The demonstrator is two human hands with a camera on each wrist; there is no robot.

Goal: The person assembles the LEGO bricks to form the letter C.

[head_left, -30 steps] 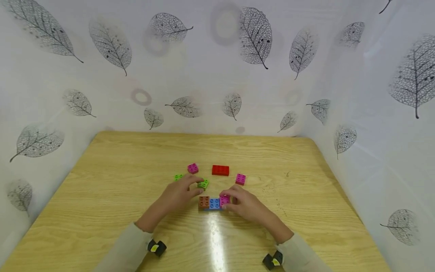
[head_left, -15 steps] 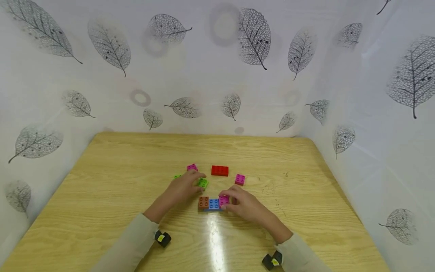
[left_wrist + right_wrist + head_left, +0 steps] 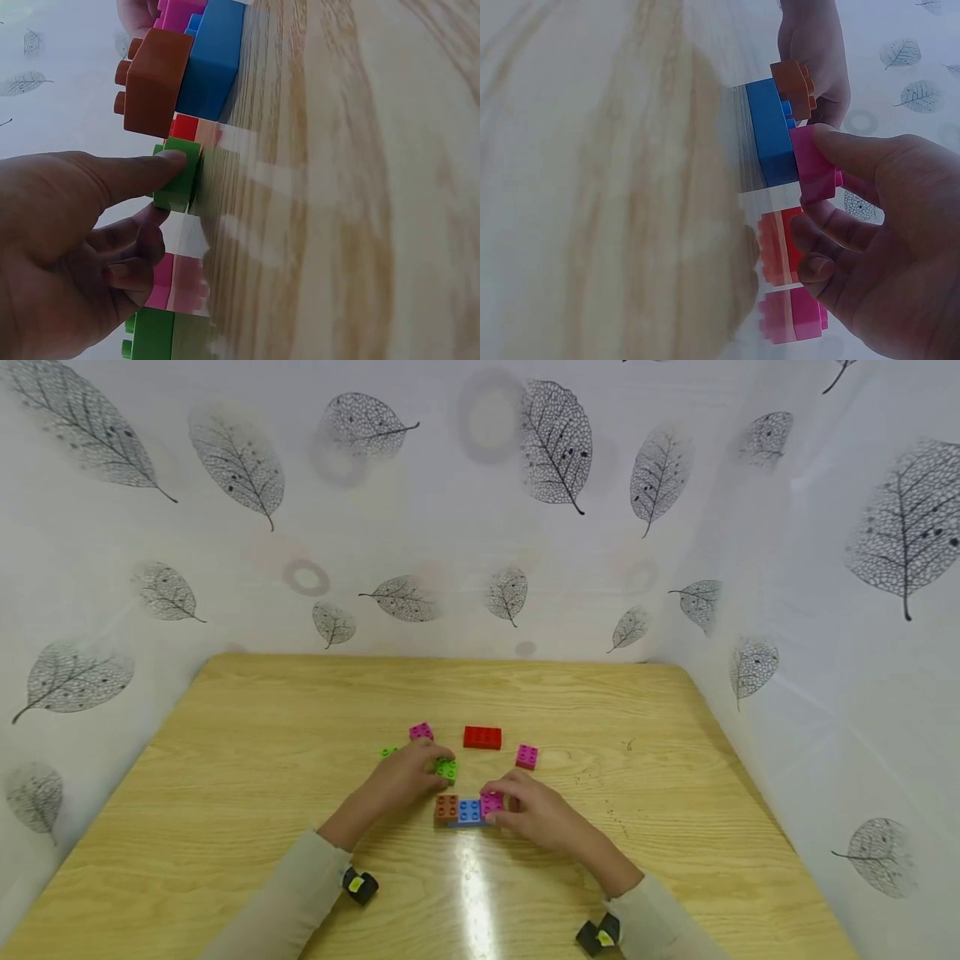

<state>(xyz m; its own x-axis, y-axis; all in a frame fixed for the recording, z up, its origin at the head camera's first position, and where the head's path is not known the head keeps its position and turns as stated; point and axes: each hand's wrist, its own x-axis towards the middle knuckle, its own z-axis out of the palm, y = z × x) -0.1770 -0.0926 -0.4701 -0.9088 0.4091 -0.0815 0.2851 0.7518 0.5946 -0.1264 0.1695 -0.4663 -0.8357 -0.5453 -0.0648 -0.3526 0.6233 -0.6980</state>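
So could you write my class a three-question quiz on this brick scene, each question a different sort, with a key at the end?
1. True or false: the red brick lies on the table, apart from the blue brick.

2. Multiple choice: what colour is the brick that the left hand pinches?
A) brown
B) green
C) red

3. Fill in the gap: the right hand pinches a ____ brick at one end of the blue brick.

Key
1. True.
2. B: the thumb and fingers hold a green brick.
3. Pink: the pink brick is between that hand's thumb and fingers.
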